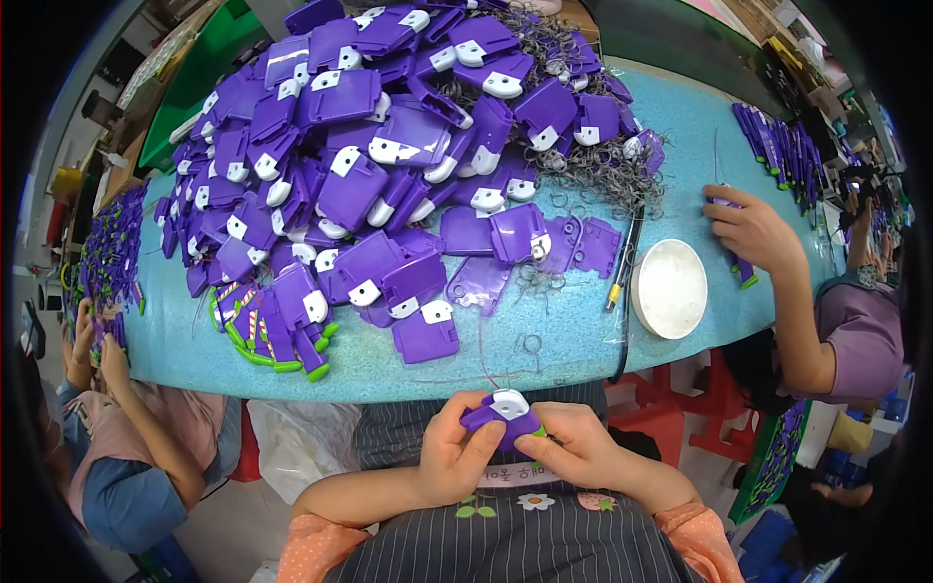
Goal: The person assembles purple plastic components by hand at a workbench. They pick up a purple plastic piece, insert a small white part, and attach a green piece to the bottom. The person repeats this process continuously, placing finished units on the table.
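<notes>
Close to my body, just off the table's near edge, my left hand (455, 449) and my right hand (575, 445) grip one purple plastic casing (502, 412) between them. The casing has a white corner piece with holes, and a bit of green shows by my right fingers. Both thumbs press on its near side, while the other fingers are mostly hidden beneath. A thin reddish wire (483, 350) rises from the casing toward the tabletop. Straight ahead lies a loose purple casing (426, 338) with a white corner.
A tall heap of purple casings (350, 199) covers the blue table (408, 382), with tangled grey wire rings (603, 185) beside it. Green-tipped purple pieces (277, 350) lie front left. A white bowl (670, 290) stands right, near a co-worker's hand (753, 228) holding a purple piece.
</notes>
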Demonstrator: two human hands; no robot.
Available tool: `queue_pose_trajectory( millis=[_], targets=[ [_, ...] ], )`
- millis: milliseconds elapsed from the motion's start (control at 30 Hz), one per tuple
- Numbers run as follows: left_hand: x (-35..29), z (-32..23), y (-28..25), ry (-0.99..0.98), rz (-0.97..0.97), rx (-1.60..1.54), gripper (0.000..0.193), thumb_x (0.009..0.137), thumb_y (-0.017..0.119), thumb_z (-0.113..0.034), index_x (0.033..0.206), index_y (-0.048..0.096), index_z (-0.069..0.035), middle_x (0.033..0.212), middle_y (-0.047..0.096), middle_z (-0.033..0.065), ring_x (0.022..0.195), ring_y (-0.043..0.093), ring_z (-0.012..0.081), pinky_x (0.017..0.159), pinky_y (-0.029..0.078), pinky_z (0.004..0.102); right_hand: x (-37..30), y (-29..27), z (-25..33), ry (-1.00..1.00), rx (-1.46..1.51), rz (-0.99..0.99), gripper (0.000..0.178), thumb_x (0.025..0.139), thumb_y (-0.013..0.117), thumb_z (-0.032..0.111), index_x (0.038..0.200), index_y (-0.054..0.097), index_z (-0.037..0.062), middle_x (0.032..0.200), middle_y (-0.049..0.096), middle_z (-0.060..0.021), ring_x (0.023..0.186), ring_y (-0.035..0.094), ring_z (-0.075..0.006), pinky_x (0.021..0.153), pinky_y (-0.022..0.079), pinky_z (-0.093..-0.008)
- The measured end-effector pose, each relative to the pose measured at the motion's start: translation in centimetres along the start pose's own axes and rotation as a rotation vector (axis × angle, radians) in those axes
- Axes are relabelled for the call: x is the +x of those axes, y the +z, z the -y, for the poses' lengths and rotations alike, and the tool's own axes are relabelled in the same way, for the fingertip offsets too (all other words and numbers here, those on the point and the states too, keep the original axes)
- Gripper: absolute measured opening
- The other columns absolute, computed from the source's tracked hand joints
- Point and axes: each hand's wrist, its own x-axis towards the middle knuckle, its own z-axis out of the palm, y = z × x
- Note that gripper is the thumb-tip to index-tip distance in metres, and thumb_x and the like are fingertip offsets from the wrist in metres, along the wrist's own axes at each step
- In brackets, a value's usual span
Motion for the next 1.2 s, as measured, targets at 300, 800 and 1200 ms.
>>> queue_pose_trajectory(
  millis=[300, 800, 1200],
  targets=[
    [3.4, -5.5, -3.9, 0.483, -0.069, 1.483, 0.06, 0.063, 0.077, -0.013, 0.112, 0.047, 0.005, 0.113, 0.048, 0.0215, 0.102, 0.047, 0.0387, 0.087, 0.038, 0.0464, -1.3, -10.8, 1.8, -0.243, -0.407, -0.923, 0.023, 0.08, 0.064, 0.005, 0.101, 0.056, 0.0, 0.085, 0.058, -0.0036, 0.075, 0.055, -0.0129, 0.062, 0.043, -0.0278],
    [1.5, -3.9, -2.4, 0.32, -0.137, 0.769, 0.024, 0.082, 0.06, -0.007, 0.103, 0.059, 0.005, 0.064, 0.06, 0.0142, 0.052, 0.061, 0.0245, 0.049, 0.046, 0.0331, 2.8, -1.6, 5.4, -0.291, -0.85, -0.175, 0.085, 0.056, 0.082, 0.029, 0.123, 0.043, -0.0054, 0.114, 0.049, -0.0227, 0.095, 0.053, -0.0374, 0.08, 0.045, -0.0405],
    [-0.6, -4.3, -7.0, 0.277, 0.228, 0.594, 0.054, 0.083, 0.05, 0.001, 0.132, 0.03, 0.01, 0.097, 0.059, 0.0243, 0.081, 0.064, 0.0356, 0.069, 0.05, 0.0367, 5.8, 3.9, 3.1, -0.3, -0.452, -0.151, 0.075, 0.057, 0.083, 0.018, 0.118, 0.048, -0.0061, 0.099, 0.053, -0.018, 0.084, 0.056, -0.0308, 0.069, 0.049, -0.0364]
  ],
)
